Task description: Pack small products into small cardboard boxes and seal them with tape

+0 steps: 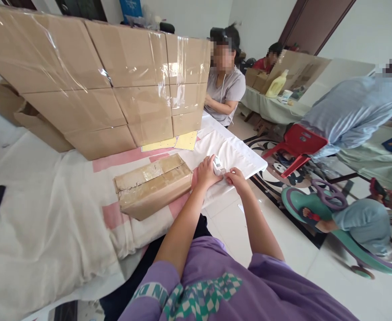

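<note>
My left hand (206, 171) is closed around a small white object (217, 164) with a greyish top, over the front edge of the cloth-covered table. Its exact kind is too small to make out. Close beside it, my right hand (236, 178) has thumb and fingers pinched together at the object's lower right end. Whatever lies between those fingertips is hidden. Left of my hands a taped brown cardboard box (155, 185) rests closed on the table, its top flaps worn and covered with clear tape.
Behind the box rises a wall of stacked, taped cartons (129, 84). Yellow sheets (185, 141) lie at its foot. A person (225, 87) sits beyond the table corner. To the right are a red chair (298, 145) with someone on it and a child's ride-on toy (329, 223).
</note>
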Tool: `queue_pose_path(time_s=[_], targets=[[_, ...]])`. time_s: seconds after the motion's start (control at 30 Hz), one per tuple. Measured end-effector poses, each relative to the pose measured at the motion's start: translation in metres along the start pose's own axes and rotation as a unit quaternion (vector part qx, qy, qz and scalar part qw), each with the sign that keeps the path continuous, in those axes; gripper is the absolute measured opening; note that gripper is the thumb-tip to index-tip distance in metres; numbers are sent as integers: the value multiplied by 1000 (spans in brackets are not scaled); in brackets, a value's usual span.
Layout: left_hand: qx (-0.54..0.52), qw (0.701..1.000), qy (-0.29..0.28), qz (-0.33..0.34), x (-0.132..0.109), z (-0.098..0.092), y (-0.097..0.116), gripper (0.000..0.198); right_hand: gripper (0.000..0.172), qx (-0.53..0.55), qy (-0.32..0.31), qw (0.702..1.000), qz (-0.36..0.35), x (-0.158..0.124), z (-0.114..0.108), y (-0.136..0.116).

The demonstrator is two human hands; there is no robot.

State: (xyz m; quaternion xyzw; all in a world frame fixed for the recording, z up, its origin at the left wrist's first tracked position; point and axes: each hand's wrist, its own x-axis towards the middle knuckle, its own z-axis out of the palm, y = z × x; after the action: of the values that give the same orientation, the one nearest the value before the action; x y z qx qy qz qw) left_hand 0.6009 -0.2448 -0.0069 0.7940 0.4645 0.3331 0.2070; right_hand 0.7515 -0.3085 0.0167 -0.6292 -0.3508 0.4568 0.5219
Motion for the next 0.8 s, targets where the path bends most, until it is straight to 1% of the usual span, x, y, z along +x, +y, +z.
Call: queue_pose_path(time_s=[0.2, 0.33, 0.5, 0.67, 0.8], targets=[[1, 1000, -4, -2, -2, -2, 2, 106, 45, 27, -38, 999, -15, -3, 0, 0], [-1, 1000, -2, -2, -2, -3, 2, 103, 46, 40, -65, 996, -43, -2, -1, 3], [6, 1000, 4, -2, -2, -3, 2, 102, 51, 52, -107, 990, -77, 1, -7, 10], [13, 1000, 8, -7, -1, -2, 2, 100, 56, 47, -126, 987, -90, 5, -11, 15], [5, 1000, 22, 3, -2, 0, 0, 100, 58, 39, -134, 983, -117, 8, -12, 21]])
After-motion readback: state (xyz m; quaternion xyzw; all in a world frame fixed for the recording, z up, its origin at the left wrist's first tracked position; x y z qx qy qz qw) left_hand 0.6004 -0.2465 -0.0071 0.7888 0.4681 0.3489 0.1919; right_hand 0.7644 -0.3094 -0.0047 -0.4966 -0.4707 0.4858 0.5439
